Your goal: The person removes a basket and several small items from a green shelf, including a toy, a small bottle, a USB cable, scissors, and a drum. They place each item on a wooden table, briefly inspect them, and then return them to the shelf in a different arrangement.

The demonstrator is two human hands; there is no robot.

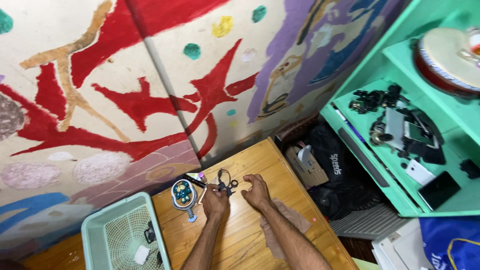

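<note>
A: From the head view, we have both forearms stretched out over the wooden table point(250, 235), hands meeting near its far edge by the painted wall point(125, 90). Our left hand point(215, 200) is curled shut around a small black gadget point(226, 187) with a thin black cable loop point(223, 175) rising from it.

B: And our right hand point(257, 191)? We see its fingers bent inward, just beside the gadget, but we cannot tell whether they pinch anything or simply hover closed.

A: Agreed. What worries us is the cable: it is thin, and a tug from the right hand while the left clamps the body could, we judge, strain or kink it.

B: The gadget also sits close to the table's far edge, so a slipped grip might send it down behind the table. The round blue-and-white toy point(183, 193) lies just left of our left hand, near enough for a wrist to knock.

A: On pose: both wrists look roughly level and knuckles up, with the right forearm lying across a beige cloth point(292, 216).

B: The mint-green basket point(120, 235) sits well to the left, the green shelf point(400, 165) to the right, both apart from our hands.
</note>
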